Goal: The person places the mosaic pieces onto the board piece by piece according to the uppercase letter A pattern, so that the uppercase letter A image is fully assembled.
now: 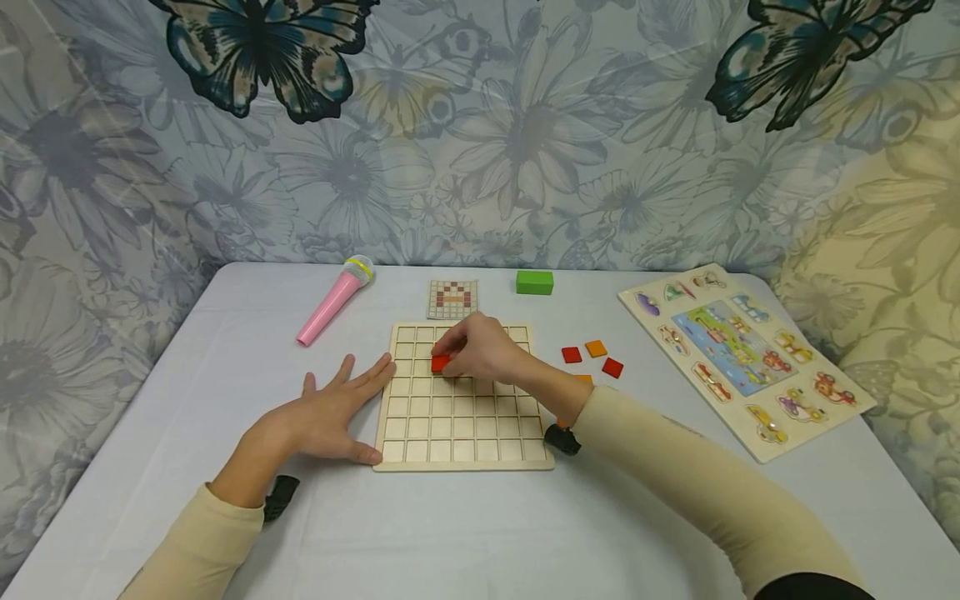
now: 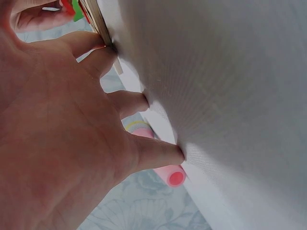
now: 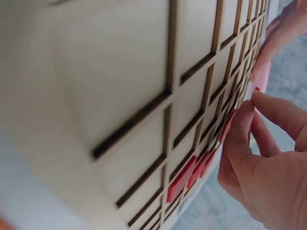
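A wooden grid board lies flat on the white table. My right hand is over its upper left part, thumb and forefinger pinching a small red square tile. Several red tiles sit in the grid cells, as the right wrist view shows; in the head view the hand hides most of them. My left hand is spread at the board's left side, thumb and a fingertip touching its edge. Other fingertips of that hand press on the tablecloth in the left wrist view.
Loose red tiles and orange tiles lie right of the board, some partly behind my right forearm. Behind the board are a small pattern card and a green block. A pink toy microphone lies left, a picture puzzle board right.
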### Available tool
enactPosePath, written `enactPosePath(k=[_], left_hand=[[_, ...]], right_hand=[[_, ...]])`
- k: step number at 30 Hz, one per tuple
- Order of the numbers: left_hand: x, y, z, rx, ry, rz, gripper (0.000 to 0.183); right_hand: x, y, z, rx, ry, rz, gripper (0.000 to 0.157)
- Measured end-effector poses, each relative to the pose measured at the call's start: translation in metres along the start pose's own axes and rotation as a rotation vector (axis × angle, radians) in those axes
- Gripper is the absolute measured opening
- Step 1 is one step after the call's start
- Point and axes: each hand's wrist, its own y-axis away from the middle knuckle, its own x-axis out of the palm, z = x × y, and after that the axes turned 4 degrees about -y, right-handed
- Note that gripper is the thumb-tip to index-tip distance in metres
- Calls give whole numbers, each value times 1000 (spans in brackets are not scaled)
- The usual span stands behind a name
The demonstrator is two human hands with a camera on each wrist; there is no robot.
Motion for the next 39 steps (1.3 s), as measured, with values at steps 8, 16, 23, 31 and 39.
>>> enactPosePath(k=[8,16,23,31,39], left_hand=[[0,0,0,4,-5,-4,122],[0,0,0,9,-1,-8,122],[-1,2,-1,13,-11,-12,122],[0,2,-1,15,-12,-14,122],[0,2,-2,5,-13,-13,121]], right_hand=[[7,-10,8,-5,49,21,28],[13,-18,13,-26,141,44,26],[16,-19,16,-26,177,44,27],[19,-22,19,-43,212,51,29],[20,-24,18,-49,231,53,28]])
